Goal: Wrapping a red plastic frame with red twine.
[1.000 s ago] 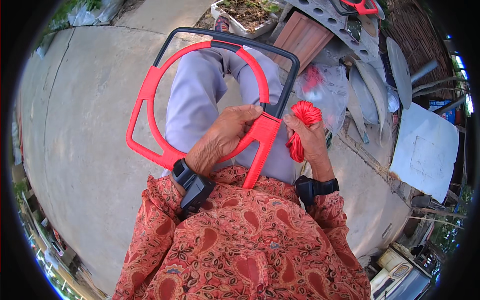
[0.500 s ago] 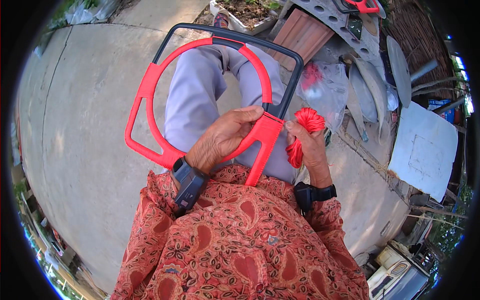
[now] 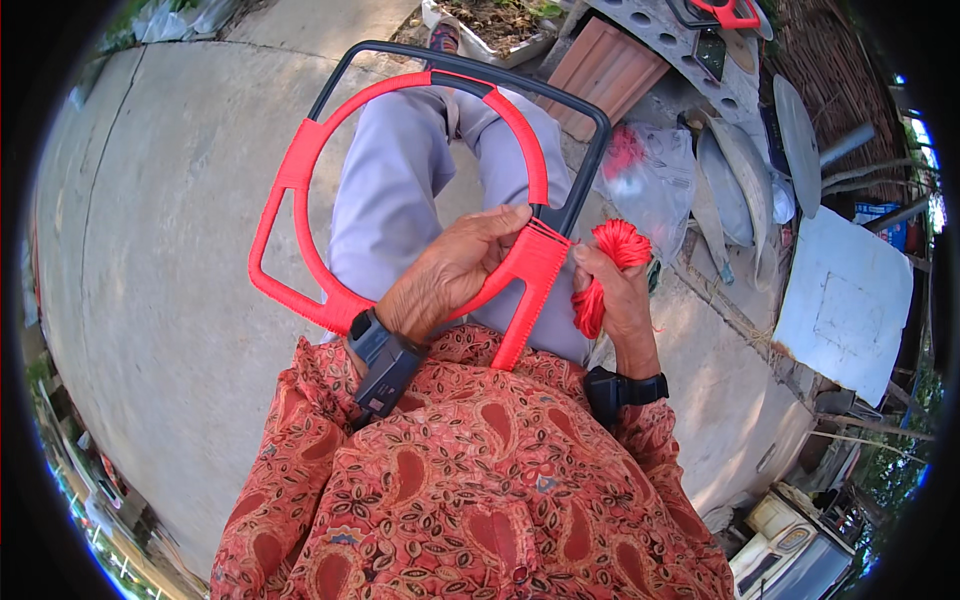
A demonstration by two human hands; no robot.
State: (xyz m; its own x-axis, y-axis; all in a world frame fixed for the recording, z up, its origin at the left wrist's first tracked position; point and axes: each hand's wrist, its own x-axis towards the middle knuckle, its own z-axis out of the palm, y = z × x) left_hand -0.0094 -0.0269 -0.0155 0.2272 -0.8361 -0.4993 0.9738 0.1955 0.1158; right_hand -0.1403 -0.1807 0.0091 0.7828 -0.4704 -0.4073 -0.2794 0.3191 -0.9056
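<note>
Across my lap lies a black frame [image 3: 590, 165] with a round ring inside a squarish outline. Red cord wrapping [image 3: 535, 262] covers most of the ring and the near parts; the far bar and two short stretches show bare black. My left hand [image 3: 455, 265] is closed on the ring's right side, thumb on top by the edge of the wrapping, its fingers partly hidden beneath. My right hand [image 3: 615, 295] is closed around a looped bundle of red cord [image 3: 620, 243], just right of the frame. A short cord runs between this hand and the wrapping.
Beyond my knees stand a planter with soil [image 3: 495, 35] and a ribbed terracotta piece [image 3: 605, 75]. To the right are a clear plastic bag [image 3: 655, 185], a pale flat board [image 3: 845, 305] and stacked odds and ends. Another red-and-black frame [image 3: 728, 12] lies at the far right.
Hands, frame and cord bundle hold nearly the same places, with only a slight shift of the view. Both hands keep their grip.
</note>
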